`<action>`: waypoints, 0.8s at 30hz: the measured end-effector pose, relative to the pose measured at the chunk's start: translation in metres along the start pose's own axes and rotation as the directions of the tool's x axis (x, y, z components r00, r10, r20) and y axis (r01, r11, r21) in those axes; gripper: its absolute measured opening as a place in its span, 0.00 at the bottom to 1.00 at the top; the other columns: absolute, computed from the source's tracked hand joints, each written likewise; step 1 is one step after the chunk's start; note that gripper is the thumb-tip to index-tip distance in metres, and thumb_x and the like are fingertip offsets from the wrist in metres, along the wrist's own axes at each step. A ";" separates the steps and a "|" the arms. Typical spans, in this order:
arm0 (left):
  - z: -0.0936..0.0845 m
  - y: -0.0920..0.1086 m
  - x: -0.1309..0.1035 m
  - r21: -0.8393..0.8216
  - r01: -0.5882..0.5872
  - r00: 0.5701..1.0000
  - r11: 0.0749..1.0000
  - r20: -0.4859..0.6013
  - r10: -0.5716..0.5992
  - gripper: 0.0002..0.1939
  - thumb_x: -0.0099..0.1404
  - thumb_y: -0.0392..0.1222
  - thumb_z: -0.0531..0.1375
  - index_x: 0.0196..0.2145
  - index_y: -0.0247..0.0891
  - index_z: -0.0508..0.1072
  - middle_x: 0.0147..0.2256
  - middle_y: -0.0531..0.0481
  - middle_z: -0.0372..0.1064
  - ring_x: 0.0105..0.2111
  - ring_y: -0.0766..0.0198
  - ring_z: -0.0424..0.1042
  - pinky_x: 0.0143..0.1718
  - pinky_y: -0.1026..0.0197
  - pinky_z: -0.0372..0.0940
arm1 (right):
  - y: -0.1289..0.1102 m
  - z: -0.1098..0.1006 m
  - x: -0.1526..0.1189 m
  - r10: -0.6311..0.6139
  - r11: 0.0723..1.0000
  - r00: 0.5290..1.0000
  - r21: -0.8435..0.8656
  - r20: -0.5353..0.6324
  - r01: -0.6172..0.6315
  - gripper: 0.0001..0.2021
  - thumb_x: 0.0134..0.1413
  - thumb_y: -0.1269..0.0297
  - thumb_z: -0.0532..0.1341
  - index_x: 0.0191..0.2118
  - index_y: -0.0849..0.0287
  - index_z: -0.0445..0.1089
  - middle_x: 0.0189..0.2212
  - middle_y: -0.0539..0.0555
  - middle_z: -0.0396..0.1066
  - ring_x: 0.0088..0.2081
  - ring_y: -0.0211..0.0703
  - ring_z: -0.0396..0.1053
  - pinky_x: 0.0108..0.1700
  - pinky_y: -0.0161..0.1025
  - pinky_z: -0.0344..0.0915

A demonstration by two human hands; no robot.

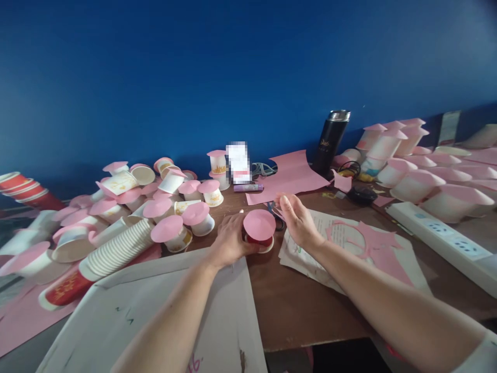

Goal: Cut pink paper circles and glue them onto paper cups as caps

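Observation:
My left hand (229, 235) is closed around the side of an upside-down red paper cup (261, 244). A round pink paper disc (259, 225) lies over the top of that cup and sticks out past its rim. To the right, my right hand (298, 220) is raised above the table, apart from the cup, with its fingers curled together. Whatever lies between those fingertips, if anything, I cannot make out. Partly hidden beside it is a pair of scissors (278, 221). Pink paper scraps (382, 248) with a cut-out circle rest on printed sheets (316, 269) below my right forearm.
Many disc-topped paper cups (171, 234) crowd the left, near a long stack of cups (116, 248). More stand at right behind a power strip (446, 238). A black thermos (332, 140), pink sheet (295, 176) and glue stick (248, 187) are along the blue wall. A white board (163, 311) lies in front.

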State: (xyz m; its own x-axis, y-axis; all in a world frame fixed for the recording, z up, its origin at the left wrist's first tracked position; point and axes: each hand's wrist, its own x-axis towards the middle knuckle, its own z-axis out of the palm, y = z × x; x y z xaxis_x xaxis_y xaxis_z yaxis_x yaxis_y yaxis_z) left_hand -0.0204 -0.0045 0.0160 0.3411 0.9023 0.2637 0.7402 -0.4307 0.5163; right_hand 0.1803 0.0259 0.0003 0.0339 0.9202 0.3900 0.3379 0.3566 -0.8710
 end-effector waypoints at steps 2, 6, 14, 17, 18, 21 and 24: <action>0.001 0.002 0.000 -0.003 -0.015 1.000 1.000 -0.022 0.015 0.37 0.50 0.56 0.67 0.55 0.42 0.64 0.53 0.41 0.66 0.56 0.42 0.61 0.55 0.41 0.56 | -0.001 0.000 0.000 -0.010 1.000 1.000 -0.009 0.008 0.010 0.22 0.63 0.44 0.46 0.48 0.55 0.66 0.42 0.57 0.73 0.43 0.49 0.71 0.43 0.44 0.69; 0.003 0.005 0.000 -0.027 -0.066 0.995 0.997 -0.080 0.064 0.30 0.55 0.46 0.65 0.54 0.38 0.63 0.50 0.40 0.68 0.51 0.48 0.66 0.51 0.46 0.61 | -0.002 -0.003 0.002 -0.009 1.000 1.000 -0.005 -0.030 0.009 0.22 0.62 0.44 0.48 0.45 0.55 0.67 0.40 0.57 0.73 0.44 0.49 0.71 0.44 0.44 0.68; -0.006 0.007 -0.003 0.231 -0.199 0.851 0.953 -0.442 0.284 0.30 0.58 0.33 0.60 0.57 0.38 0.56 0.55 0.38 0.63 0.59 0.51 0.57 0.59 0.46 0.53 | 0.001 -0.002 0.002 0.047 0.999 0.999 0.019 -0.003 -0.047 0.23 0.60 0.44 0.50 0.49 0.57 0.66 0.42 0.56 0.73 0.43 0.47 0.71 0.45 0.44 0.67; -0.008 0.006 -0.002 0.259 -0.201 0.831 0.945 -0.466 0.304 0.30 0.59 0.33 0.59 0.58 0.39 0.56 0.55 0.39 0.63 0.59 0.51 0.57 0.59 0.45 0.54 | 0.007 0.001 0.003 0.052 0.999 0.998 -0.014 0.032 -0.051 0.21 0.60 0.47 0.52 0.49 0.57 0.66 0.43 0.57 0.73 0.43 0.46 0.71 0.45 0.44 0.68; -0.008 0.005 -0.002 0.265 -0.199 0.825 0.944 -0.474 0.307 0.30 0.59 0.34 0.60 0.57 0.39 0.56 0.54 0.39 0.63 0.59 0.50 0.58 0.58 0.45 0.54 | 0.010 0.002 0.004 0.051 0.998 0.998 -0.027 0.033 -0.050 0.20 0.60 0.49 0.52 0.49 0.57 0.66 0.44 0.58 0.72 0.44 0.46 0.71 0.45 0.44 0.68; -0.003 0.000 0.001 0.239 -0.151 0.805 0.959 -0.534 0.259 0.31 0.56 0.37 0.64 0.56 0.37 0.59 0.51 0.38 0.66 0.55 0.47 0.62 0.56 0.44 0.57 | 0.019 0.004 0.008 0.057 0.994 0.998 -0.090 -0.002 -0.057 0.16 0.58 0.56 0.55 0.48 0.57 0.67 0.45 0.58 0.72 0.45 0.46 0.70 0.45 0.44 0.68; -0.002 -0.003 0.004 0.037 0.003 0.801 0.999 -0.599 0.020 0.31 0.54 0.46 0.66 0.52 0.35 0.62 0.46 0.37 0.69 0.48 0.48 0.68 0.48 0.47 0.63 | 0.025 0.001 0.014 0.081 0.985 0.995 -0.149 -0.057 -0.089 0.15 0.54 0.65 0.54 0.47 0.58 0.68 0.43 0.57 0.72 0.42 0.44 0.71 0.45 0.43 0.67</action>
State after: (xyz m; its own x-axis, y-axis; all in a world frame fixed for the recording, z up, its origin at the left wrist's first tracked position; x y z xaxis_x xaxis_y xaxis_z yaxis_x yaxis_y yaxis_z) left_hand -0.0225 0.0004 0.0170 -0.0592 0.7022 0.7095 0.7624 -0.4270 0.4862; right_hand 0.1881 0.0477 -0.0167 0.1148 0.9354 0.3345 0.4703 0.2454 -0.8477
